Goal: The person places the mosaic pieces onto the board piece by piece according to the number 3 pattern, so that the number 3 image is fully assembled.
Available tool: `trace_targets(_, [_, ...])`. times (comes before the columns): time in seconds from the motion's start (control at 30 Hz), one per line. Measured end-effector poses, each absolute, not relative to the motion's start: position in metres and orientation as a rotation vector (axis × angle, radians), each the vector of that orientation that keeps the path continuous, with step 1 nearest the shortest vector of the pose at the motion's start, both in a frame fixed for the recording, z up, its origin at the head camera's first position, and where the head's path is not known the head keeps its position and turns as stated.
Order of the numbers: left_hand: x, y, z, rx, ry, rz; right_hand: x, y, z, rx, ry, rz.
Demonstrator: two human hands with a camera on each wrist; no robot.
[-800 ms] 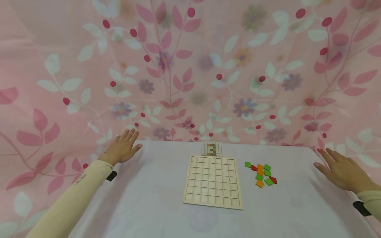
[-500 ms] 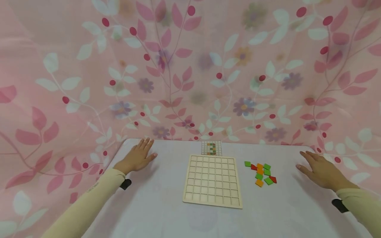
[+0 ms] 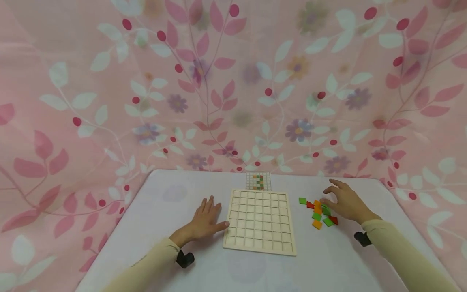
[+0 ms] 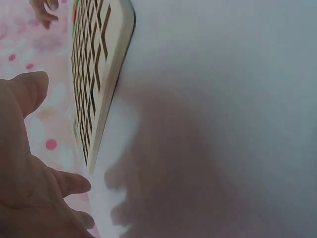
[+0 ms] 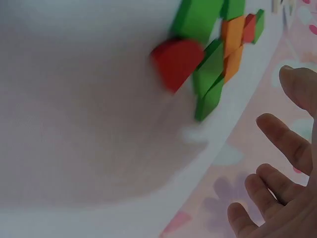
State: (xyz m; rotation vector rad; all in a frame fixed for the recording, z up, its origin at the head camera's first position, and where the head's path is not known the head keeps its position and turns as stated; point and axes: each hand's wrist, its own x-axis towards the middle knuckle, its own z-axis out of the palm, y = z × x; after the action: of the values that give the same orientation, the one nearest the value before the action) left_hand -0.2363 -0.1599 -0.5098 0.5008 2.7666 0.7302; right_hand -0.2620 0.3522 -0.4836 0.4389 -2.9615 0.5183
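My left hand [image 3: 202, 221] hovers with fingers spread at the left edge of a pale wooden grid board [image 3: 260, 251], its thumb overlapping the rim in the head view. In the left wrist view, the hand [image 4: 29, 163] holds nothing and the board [image 4: 118, 34] stands beside the thumb. My right hand [image 3: 346, 202], fingers loosely bent and holding nothing, is over the right side of a group of small tiles. Among these are a green tile [image 3: 302, 200], an orange tile [image 3: 317, 224] and a red piece [image 5: 178, 62] with a curved edge.
Behind the board lies a small card [image 3: 258, 181] printed with a grid and a coloured pattern. Everything rests on a white-covered table [image 3: 175, 190]. A pink floral curtain [image 3: 240, 81] hangs along the table's far edge.
Both hands have come inward from the sides. My left hand moved right and nearer to the board's edge; my right hand moved left to the tiles, its fingers bending. Board and tiles stayed put.
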Motion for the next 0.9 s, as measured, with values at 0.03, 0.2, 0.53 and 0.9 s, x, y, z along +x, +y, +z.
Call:
trace_targets(0.03, [-0.232,-0.157,-0.512,0.496,2.755,0.753,-0.264,0.347,-0.485,0.434,-2.966,0.553])
trace_targets(0.2, [-0.209,-0.147,-0.521,0.525,2.738,0.844,-0.269,0.33,-0.494,0.445,-2.961,0.691])
trace_targets(0.53, [-0.184,-0.136,-0.527,0.562,2.753,0.935,-0.269,0.315,-0.513,0.374,-2.997,0.657])
trace_targets(0.9, [-0.175,-0.134,-0.54,0.53,2.838,0.945,-0.271,0.314,-0.52,0.394,-2.988,0.67])
